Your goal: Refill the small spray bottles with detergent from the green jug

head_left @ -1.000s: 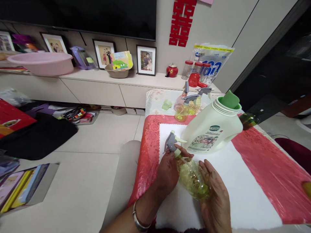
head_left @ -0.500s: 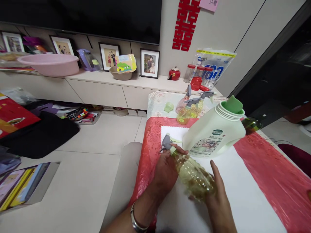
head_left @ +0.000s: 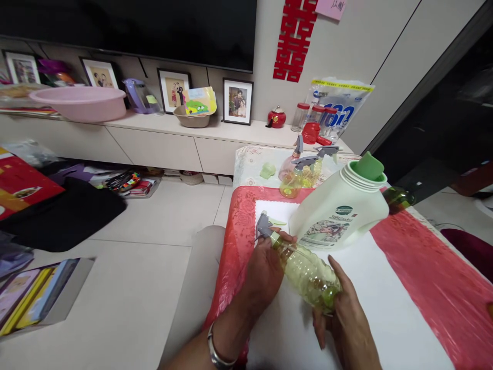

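A see-through yellow-green spray bottle [head_left: 308, 272] lies tilted between my hands, its grey trigger head [head_left: 264, 225] pointing up and left. My left hand [head_left: 265, 264] is wrapped round its neck by the pale collar. At the base, my right hand [head_left: 344, 303] cups the bottle, thumb above and fingers below, some of them spread. Just beyond stands a large pale green detergent jug [head_left: 331, 210] with a green piece [head_left: 368, 165] in its open mouth. Both hands are above white paper [head_left: 389, 308] on the table.
Behind the jug stand a yellow spray bottle [head_left: 290, 184], a pink one [head_left: 288, 167] and another with a grey trigger [head_left: 327, 150]. A dark green bottle [head_left: 398, 199] lies right of the jug. Red plastic [head_left: 242, 221] covers the table edge, beside a grey seat [head_left: 196, 288].
The bottle has turned a little about its length in my hands. My right hand has shifted its hold at the base, and its lower fingers now show below, spread apart.
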{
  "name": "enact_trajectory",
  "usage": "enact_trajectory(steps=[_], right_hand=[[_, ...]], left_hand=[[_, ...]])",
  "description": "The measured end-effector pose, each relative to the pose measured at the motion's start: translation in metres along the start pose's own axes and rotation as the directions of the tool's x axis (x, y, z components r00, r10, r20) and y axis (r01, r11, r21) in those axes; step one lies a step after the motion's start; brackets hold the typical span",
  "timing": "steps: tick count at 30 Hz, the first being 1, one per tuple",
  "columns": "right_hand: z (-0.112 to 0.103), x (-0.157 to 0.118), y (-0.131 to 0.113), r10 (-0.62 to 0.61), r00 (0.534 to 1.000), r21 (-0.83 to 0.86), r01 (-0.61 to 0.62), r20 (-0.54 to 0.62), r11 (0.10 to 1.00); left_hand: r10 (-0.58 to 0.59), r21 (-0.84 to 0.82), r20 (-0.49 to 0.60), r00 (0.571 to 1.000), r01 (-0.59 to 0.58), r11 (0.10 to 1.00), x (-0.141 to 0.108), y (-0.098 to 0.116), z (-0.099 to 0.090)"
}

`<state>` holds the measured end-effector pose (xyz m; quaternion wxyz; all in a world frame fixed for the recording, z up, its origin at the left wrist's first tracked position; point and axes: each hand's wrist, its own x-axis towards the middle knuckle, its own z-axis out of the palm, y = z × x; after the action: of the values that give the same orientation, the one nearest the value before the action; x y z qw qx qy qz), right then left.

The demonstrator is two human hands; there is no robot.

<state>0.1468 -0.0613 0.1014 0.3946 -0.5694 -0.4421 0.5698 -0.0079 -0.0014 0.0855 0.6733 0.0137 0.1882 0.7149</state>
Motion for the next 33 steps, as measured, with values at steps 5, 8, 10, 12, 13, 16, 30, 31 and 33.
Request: enact_trajectory(steps=[5, 8, 10, 12, 13, 16, 30, 31, 33], right_hand=[[-0.007, -0.002, 0.001, -0.138, 0.983, -0.003, 0.139, 0.118, 0.99], [-0.015, 0.001, 0.013, -0.283, 0.959, -0.334, 0.274, 0.025, 0.902], [-0.016, 0.002, 0.017, -0.168, 0.986, -0.22, 0.167, 0.014, 0.961], [-0.014, 0.003, 0.018, 0.094, 0.986, 0.07, -0.105, 0.139, 0.992], [-0.013, 0.003, 0.017, 0.187, 0.96, 0.175, -0.225, 0.21, 0.958], [-0.009, 0.003, 0.015, 0.193, 0.968, 0.167, -0.22, 0.163, 0.961], [-0.006, 0.003, 0.007, 0.214, 0.965, 0.32, -0.253, 0.151, 0.913], [-0.004, 0.003, 0.007, 0.171, 0.978, 0.285, -0.198, 0.116, 0.938], [-0.002, 0.003, 0.01, -0.027, 0.999, 0.06, 0.028, -0.023, 0.998]], left_hand=[[0.026, 0.012, 0.014, 1.0, -0.026, 1.0, 0.0, -0.001, -0.002], [0.032, 0.031, 0.027, 0.999, -0.033, 0.999, 0.0, -0.001, -0.003], [0.022, 0.033, 0.047, 0.999, -0.023, 0.999, -0.001, -0.001, -0.003], [-0.004, 0.04, 0.06, 0.998, 0.001, 0.999, -0.003, -0.001, -0.002], [-0.009, 0.051, 0.064, 0.998, 0.006, 0.999, -0.003, -0.001, -0.002], [0.033, 0.086, 0.07, 0.997, -0.039, 0.996, -0.003, -0.003, -0.004], [0.05, 0.151, 0.07, 0.996, -0.06, 0.987, -0.003, -0.004, -0.005], [0.074, 0.159, 0.066, 0.995, -0.083, 0.984, -0.002, -0.004, -0.006], [0.108, 0.153, 0.05, 0.993, -0.114, 0.982, 0.0, -0.005, -0.008]])
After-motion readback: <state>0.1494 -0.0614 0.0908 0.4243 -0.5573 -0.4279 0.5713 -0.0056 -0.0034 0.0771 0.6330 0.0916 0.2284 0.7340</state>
